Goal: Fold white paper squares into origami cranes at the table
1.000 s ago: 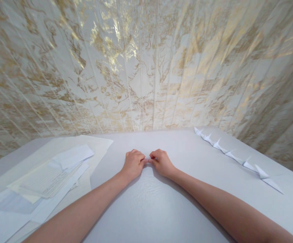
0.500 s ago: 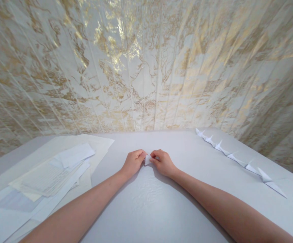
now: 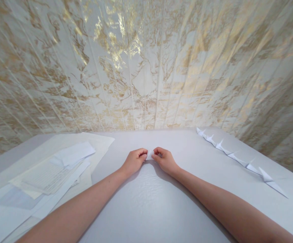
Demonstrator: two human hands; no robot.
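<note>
A small folded piece of white paper [image 3: 150, 155] is pinched between my two hands, above the middle of the table. My left hand [image 3: 134, 161] grips its left edge between thumb and fingers. On the opposite edge, the thumb and fingertips of my right hand [image 3: 165, 160] are closed. The fingertips cover both sides of the paper, so its full folded shape is hidden. To the right of my hands runs a slanting row of several folded white paper figures [image 3: 265, 175] with pointed tips, like origami cranes.
On the left lie overlapping loose sheets of paper [image 3: 78, 153], some with lines of writing. The table [image 3: 146, 209] has a white, glossy top. Behind its far edge hangs a white and gold patterned curtain [image 3: 146, 84].
The paper has shifted slightly up and to the right between my fingers, and it now shows a wider, flatter face. My hands have turned a little. The paper figures and sheets stay put.
</note>
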